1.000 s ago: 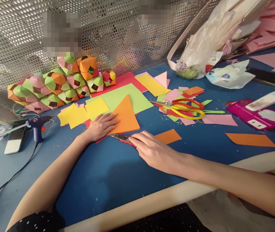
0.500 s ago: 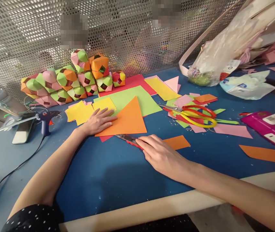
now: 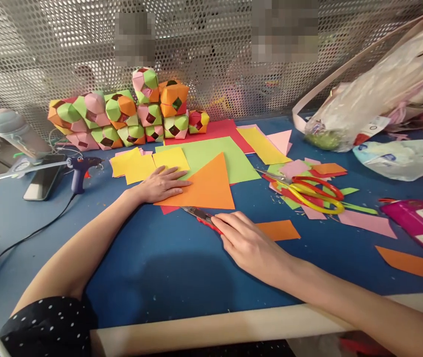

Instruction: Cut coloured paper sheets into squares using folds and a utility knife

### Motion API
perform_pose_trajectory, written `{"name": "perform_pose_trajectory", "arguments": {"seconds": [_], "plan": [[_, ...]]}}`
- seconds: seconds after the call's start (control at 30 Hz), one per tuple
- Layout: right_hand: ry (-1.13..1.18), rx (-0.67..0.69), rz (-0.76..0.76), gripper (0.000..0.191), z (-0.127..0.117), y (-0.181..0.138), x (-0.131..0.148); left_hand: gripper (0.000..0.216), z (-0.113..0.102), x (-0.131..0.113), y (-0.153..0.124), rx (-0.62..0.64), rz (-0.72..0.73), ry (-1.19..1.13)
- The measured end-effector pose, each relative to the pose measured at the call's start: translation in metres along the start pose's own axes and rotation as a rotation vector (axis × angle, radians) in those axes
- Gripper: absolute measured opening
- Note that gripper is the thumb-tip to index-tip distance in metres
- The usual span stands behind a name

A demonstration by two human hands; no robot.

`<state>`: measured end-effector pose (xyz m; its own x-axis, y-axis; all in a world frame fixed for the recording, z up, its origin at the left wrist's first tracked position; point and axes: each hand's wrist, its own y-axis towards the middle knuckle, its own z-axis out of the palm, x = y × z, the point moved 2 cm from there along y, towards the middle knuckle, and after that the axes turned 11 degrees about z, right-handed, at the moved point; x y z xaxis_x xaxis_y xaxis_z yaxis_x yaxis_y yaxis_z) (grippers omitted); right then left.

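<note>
L hand (image 3: 161,186) lies flat w/ fingers spread, gripping nothing, on the orange paper triangle (image 3: 209,186) mid-table; if its pressure eased, the triangle could skid & the red-handled cutter (image 3: 204,217) clasped in the R hand (image 3: 250,243) could stray into the near edge or a finger (blade tip contact hard to tell from here). Blue tabletop (image 3: 140,267): paper scraps (image 3: 367,223) to the right, folded-paper balls (image 3: 121,110) far left, perforated metal screen (image 3: 204,34) behind.
</note>
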<state>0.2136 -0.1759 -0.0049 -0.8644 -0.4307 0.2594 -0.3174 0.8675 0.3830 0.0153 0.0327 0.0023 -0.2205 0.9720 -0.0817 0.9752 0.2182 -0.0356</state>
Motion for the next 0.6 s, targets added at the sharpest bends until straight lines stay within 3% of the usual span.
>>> {"name": "perform_pose_trajectory", "arguments": {"seconds": [0.6], "plan": [[0.017,-0.028,-0.033,0.04,0.008,0.011,0.012,0.045,0.005,-0.001,0.001,-0.05,-0.004,-0.068]]}}
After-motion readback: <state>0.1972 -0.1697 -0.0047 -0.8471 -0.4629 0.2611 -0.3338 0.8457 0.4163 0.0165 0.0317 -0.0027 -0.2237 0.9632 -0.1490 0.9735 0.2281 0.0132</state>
